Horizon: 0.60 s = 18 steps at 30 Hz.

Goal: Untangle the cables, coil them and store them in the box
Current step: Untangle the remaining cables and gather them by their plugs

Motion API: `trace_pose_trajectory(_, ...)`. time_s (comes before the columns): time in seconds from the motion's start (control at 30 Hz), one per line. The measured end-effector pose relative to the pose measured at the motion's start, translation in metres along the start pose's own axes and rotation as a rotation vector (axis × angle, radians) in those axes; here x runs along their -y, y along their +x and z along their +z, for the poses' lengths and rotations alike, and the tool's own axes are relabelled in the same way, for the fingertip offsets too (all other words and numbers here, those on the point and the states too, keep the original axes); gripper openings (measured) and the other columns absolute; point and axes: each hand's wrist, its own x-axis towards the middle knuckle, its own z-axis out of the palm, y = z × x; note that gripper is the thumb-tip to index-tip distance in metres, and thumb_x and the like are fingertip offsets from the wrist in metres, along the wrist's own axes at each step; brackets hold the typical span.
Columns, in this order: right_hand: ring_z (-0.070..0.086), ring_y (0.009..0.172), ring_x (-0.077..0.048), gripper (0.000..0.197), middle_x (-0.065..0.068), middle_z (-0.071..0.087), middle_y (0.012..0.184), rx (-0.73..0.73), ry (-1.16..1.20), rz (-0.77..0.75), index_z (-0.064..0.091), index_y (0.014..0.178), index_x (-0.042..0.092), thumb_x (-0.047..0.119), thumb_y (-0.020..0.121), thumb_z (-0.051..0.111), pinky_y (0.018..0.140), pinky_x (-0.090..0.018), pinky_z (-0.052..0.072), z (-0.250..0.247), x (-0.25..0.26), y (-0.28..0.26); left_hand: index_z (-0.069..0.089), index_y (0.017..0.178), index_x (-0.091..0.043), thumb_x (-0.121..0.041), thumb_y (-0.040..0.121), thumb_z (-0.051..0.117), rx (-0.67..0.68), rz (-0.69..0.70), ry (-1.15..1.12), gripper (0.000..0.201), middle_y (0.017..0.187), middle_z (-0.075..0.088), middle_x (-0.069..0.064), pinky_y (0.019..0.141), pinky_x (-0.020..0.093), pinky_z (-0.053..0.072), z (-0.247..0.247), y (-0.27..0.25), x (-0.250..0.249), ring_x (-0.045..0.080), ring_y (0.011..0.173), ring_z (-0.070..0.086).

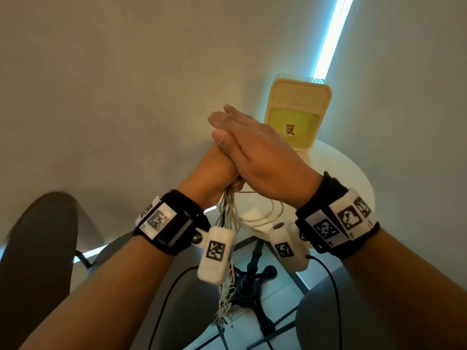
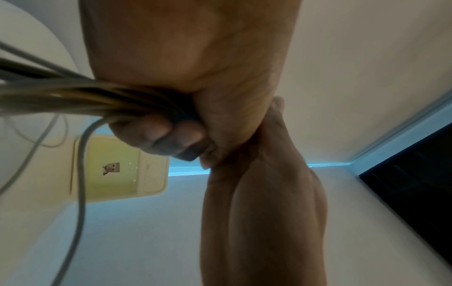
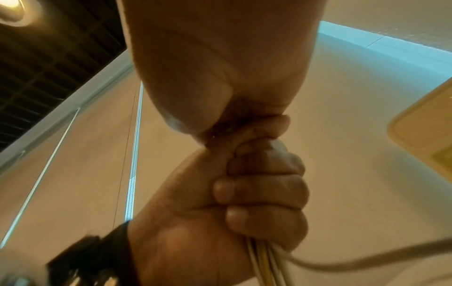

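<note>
Both hands are raised in front of the wall. My left hand (image 1: pixel 217 170) is a fist that grips a bundle of pale cables (image 1: pixel 227 213); its curled fingers (image 2: pixel 159 133) close round the strands (image 2: pixel 73 96). The bundle hangs down from the fist past the wrist cameras, and one loop trails right over the table. My right hand (image 1: pixel 255 150) lies flat over the left fist with its fingers straight, holding nothing that I can see. The right wrist view shows the left fist (image 3: pixel 257 193) with cables (image 3: pixel 264 269) coming out below. The cream box (image 1: pixel 298 109) stands open behind the hands.
The box sits on a small round white table (image 1: pixel 348 178) with a black pedestal foot (image 1: pixel 250 286). A dark chair back (image 1: pixel 38 248) is at the lower left and grey seats are below. Black wrist-camera leads hang under my forearms.
</note>
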Motion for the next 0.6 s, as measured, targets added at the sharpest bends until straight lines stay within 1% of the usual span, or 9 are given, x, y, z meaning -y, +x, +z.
trace_pose_trajectory(0.07, 0.029, 0.157, -0.013, 0.047, -0.002, 0.045, 0.164, 0.045, 0.036, 0.013, 0.049, 0.156, 0.015, 0.033, 0.114, 0.039, 0.127, -0.026, 0.026, -0.006, -0.005, 0.002, 0.051, 0.086, -0.016, -0.012, 0.113, 0.041, -0.030, -0.029, -0.010, 0.029, 0.056, 0.039, -0.002, 0.044, 0.025, 0.024, 0.002, 0.000, 0.002, 0.010, 0.045, 0.031)
trace_pose_trajectory(0.17, 0.040, 0.150, -0.007, 0.048, 0.004, 0.048, 0.162, -0.070, 0.179, 0.051, 0.048, 0.157, 0.024, 0.042, 0.112, 0.043, 0.122, -0.023, 0.032, -0.012, -0.005, 0.008, 0.046, 0.078, -0.019, -0.006, 0.111, 0.037, 0.002, -0.038, -0.078, 0.036, 0.056, 0.040, -0.007, 0.045, 0.023, 0.027, 0.002, -0.001, 0.001, 0.007, 0.044, 0.032)
trace_pose_trajectory(0.23, 0.062, 0.124, -0.009, 0.043, 0.002, 0.067, 0.136, -0.050, 0.076, 0.066, 0.066, 0.136, 0.023, 0.048, 0.110, 0.044, 0.108, -0.031, 0.048, -0.005, -0.001, 0.014, 0.049, 0.088, -0.027, -0.007, 0.115, 0.035, -0.031, -0.080, -0.093, 0.036, 0.073, 0.049, -0.009, 0.054, 0.021, 0.041, 0.005, -0.004, -0.002, 0.002, 0.054, 0.047)
trace_pose_trajectory(0.3, 0.066, 0.091, -0.012, 0.040, 0.000, 0.071, 0.102, -0.075, 0.055, 0.052, 0.073, 0.110, 0.015, 0.044, 0.110, 0.046, 0.085, -0.035, 0.054, 0.001, 0.001, 0.019, 0.050, 0.093, -0.024, -0.007, 0.116, 0.031, -0.065, -0.063, -0.162, 0.034, 0.079, 0.049, -0.006, 0.056, 0.018, 0.043, 0.004, -0.003, -0.003, 0.000, 0.055, 0.052)
trace_pose_trajectory(0.33, 0.066, 0.088, -0.010, 0.036, 0.000, 0.070, 0.099, -0.138, 0.138, 0.049, 0.072, 0.111, 0.013, 0.040, 0.110, 0.048, 0.082, -0.031, 0.054, 0.003, 0.000, 0.021, 0.050, 0.091, -0.018, -0.008, 0.116, 0.031, -0.063, -0.030, -0.200, 0.033, 0.073, 0.046, -0.004, 0.050, 0.017, 0.039, 0.002, -0.001, -0.003, 0.001, 0.049, 0.046)
trace_pose_trajectory(0.4, 0.068, 0.098, -0.002, 0.035, 0.003, 0.071, 0.111, -0.248, 0.386, 0.110, 0.064, 0.131, 0.017, 0.040, 0.111, 0.048, 0.082, -0.017, 0.053, 0.007, -0.001, 0.022, 0.049, 0.083, -0.013, -0.013, 0.112, 0.040, -0.038, -0.004, -0.245, 0.031, 0.060, 0.037, -0.002, 0.042, 0.023, 0.025, -0.010, 0.002, -0.007, 0.009, 0.044, 0.030)
trace_pose_trajectory(0.43, 0.069, 0.100, -0.001, 0.040, 0.002, 0.070, 0.115, -0.227, 0.513, 0.168, 0.058, 0.139, 0.019, 0.045, 0.111, 0.045, 0.083, -0.017, 0.054, 0.010, -0.001, 0.020, 0.052, 0.085, -0.011, -0.018, 0.111, 0.045, -0.049, -0.008, -0.269, 0.028, 0.059, 0.034, -0.001, 0.042, 0.024, 0.021, -0.017, 0.004, -0.011, 0.011, 0.045, 0.026)
trace_pose_trajectory(0.5, 0.074, 0.094, -0.009, 0.050, -0.002, 0.073, 0.110, -0.020, 0.709, 0.273, 0.053, 0.137, 0.019, 0.056, 0.109, 0.037, 0.080, -0.028, 0.059, 0.026, 0.000, 0.012, 0.055, 0.084, -0.009, -0.021, 0.107, 0.055, -0.114, -0.011, -0.326, 0.026, 0.060, 0.033, 0.001, 0.044, 0.026, 0.021, -0.035, 0.006, -0.017, 0.013, 0.047, 0.027)
trace_pose_trajectory(0.6, 0.075, 0.075, -0.026, 0.056, -0.009, 0.077, 0.085, 0.279, 0.716, 0.276, 0.067, 0.109, 0.018, 0.058, 0.110, 0.028, 0.074, -0.038, 0.060, 0.048, 0.002, -0.001, 0.041, 0.065, -0.023, -0.017, 0.103, 0.058, -0.120, -0.007, -0.450, 0.042, 0.056, 0.026, -0.003, 0.041, 0.026, 0.020, -0.056, 0.012, -0.024, 0.013, 0.047, 0.020)
